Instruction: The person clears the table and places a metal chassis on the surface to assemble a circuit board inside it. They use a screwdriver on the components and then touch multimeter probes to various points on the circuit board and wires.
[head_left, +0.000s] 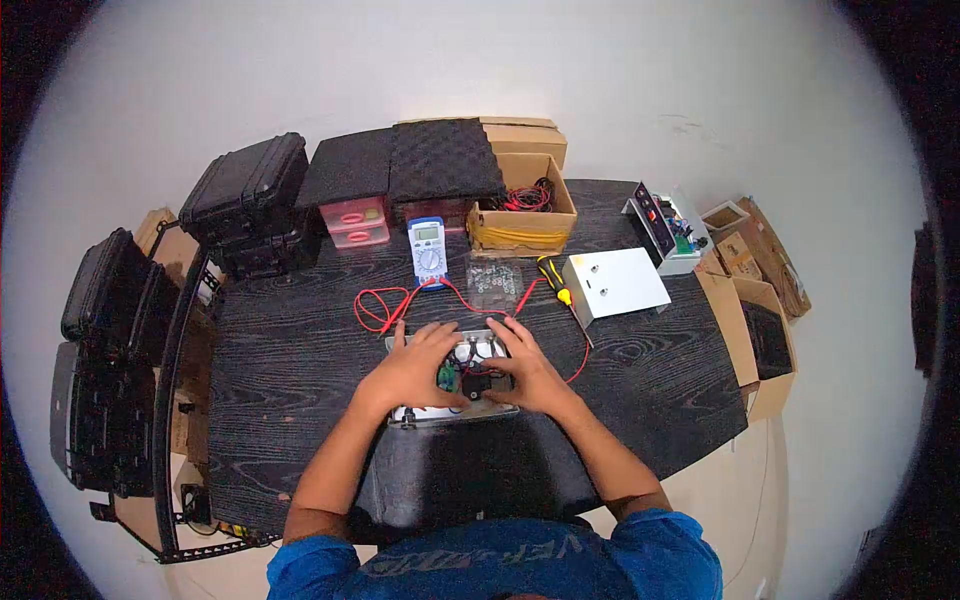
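In front of me on the dark table (290, 390) lies an open, shallow metal case (432, 413) with wiring, a green circuit board (446, 377) and a black block (478, 384) inside. My left hand (415, 370) grips its left side, fingers over the far edge and thumb towards the middle. On the right side, my right hand (528, 370) is curled around the case in the same way. My hands hide parts of the case. Beyond it lie a digital multimeter (429, 252), red test leads (375, 318) and a clear bag of small parts (494, 287).
A yellow-and-black screwdriver (554, 278) lies beside a white metal cover (618, 283). Behind it stands an opened white device (680, 240). A carton of cables (522, 232), pink drawers (354, 222) and black hard cases (250, 190) line the back. An open carton (765, 345) stands off the right edge.
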